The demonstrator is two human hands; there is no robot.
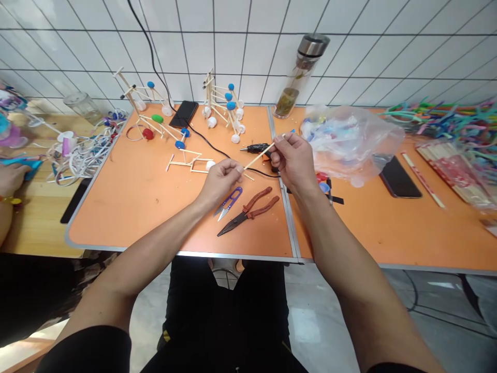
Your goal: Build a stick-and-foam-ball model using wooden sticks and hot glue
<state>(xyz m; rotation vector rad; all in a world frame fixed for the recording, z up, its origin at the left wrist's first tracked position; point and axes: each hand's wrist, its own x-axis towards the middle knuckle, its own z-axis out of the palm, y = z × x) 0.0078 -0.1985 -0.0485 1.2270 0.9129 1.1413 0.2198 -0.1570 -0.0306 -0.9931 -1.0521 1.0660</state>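
Observation:
A thin wooden stick (258, 157) slants between my two hands above the orange table. My left hand (222, 178) pinches its lower end, and my right hand (292, 158) pinches the upper end. Below my left hand lie purple thread snips (229, 203) and long-nose pliers (248, 212) with red-brown handles. A small stick frame (190, 165) with a white bottle cap rests left of that hand. Behind my right hand is a black glue gun or soldering tool (256, 148), partly hidden; I cannot tell which.
Stick-and-cap models (157, 118) stand at the back left, near a black phone (184, 113). A glass tea bottle (297, 77) stands by the wall. To the right are a plastic bag (353, 137), another phone (399, 177) and chopstick packs (458, 173). A co-worker's hand (13, 176) shows far left.

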